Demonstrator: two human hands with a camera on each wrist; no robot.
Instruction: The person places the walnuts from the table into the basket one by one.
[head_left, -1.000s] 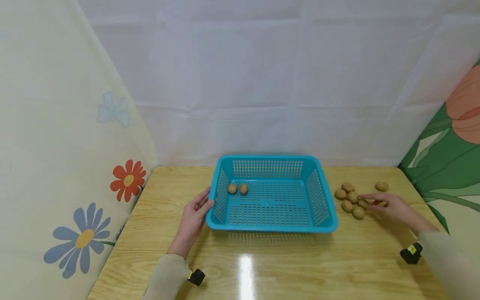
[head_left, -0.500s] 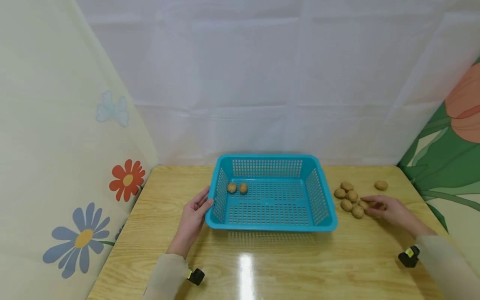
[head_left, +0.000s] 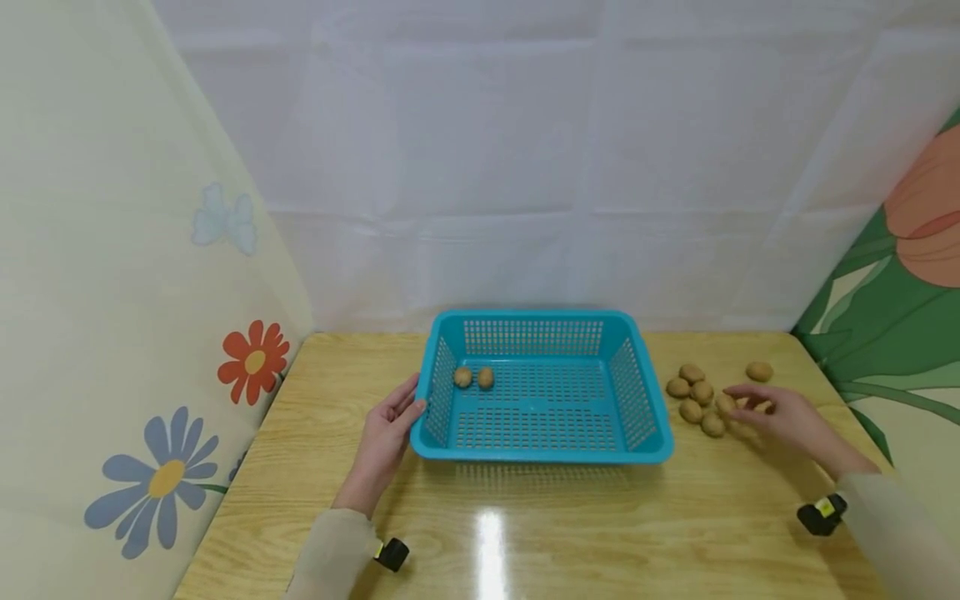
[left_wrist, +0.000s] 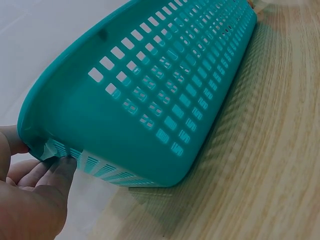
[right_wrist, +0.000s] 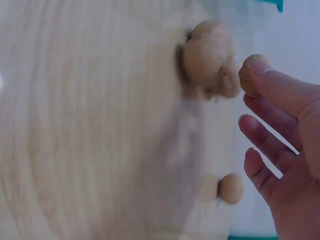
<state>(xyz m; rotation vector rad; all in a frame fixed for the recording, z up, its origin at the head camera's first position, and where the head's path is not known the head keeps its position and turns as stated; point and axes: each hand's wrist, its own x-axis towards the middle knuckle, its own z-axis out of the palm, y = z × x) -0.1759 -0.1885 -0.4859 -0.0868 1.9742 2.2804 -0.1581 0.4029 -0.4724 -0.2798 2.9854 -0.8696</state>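
Observation:
A blue plastic basket (head_left: 534,457) with slotted walls stands on the wooden table. My left hand (head_left: 388,433) grips its left rim, thumb on top and fingers curled beneath, as the left wrist view also shows. Two walnuts (head_left: 486,378) lie inside at the basket's left. To the right of the basket, several walnuts (head_left: 691,411) sit in a close cluster. At that cluster's right side my right hand (head_left: 783,417) pinches one walnut (right_wrist: 248,77) between thumb and index finger. In the right wrist view its other fingers are spread apart, and the pinched walnut appears above the tabletop.
One single walnut (head_left: 759,371) lies apart, behind the right hand. A white cloth wall (head_left: 525,167) rises along the table's far edge. Flower-printed panels flank the table (head_left: 585,533) at left and right.
The right fingers have closed on a walnut at the cluster's right side and raised it slightly. My left hand and the basket hold their place.

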